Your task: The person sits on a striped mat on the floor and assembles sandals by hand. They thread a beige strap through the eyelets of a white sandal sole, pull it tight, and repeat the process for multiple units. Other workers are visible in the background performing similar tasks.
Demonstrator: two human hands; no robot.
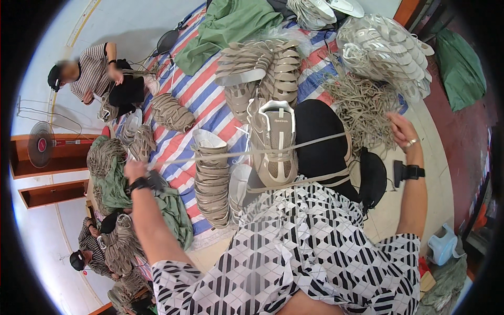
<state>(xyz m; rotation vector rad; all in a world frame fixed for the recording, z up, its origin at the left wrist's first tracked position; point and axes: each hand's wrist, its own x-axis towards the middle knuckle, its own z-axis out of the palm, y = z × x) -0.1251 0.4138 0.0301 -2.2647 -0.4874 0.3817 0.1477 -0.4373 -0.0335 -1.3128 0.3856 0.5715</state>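
Note:
A beige and white sneaker (pixel 272 142) rests upright on my lap, between my torso and my black-clad knee. A flat beige shoelace (pixel 231 155) stretches taut across it. My left hand (pixel 135 170), smeared by motion, is closed on the lace's left end, well out to the left. My right hand (pixel 402 130) is raised at the right, beside a heap of loose laces (pixel 365 105); its fingers are pinched and the lace runs toward them, hard to follow against the heap. More lace strands (pixel 336 176) lie across my thighs.
Stacked beige shoe uppers (pixel 211 184) stand left of my lap, others (pixel 286 71) ahead. White uppers (pixel 388 52) pile at the far right. A striped sheet (pixel 184 115) covers the floor. Two people (pixel 94 71) sit at the left near a fan (pixel 41 144). A blue plastic stool (pixel 445 244) stands right.

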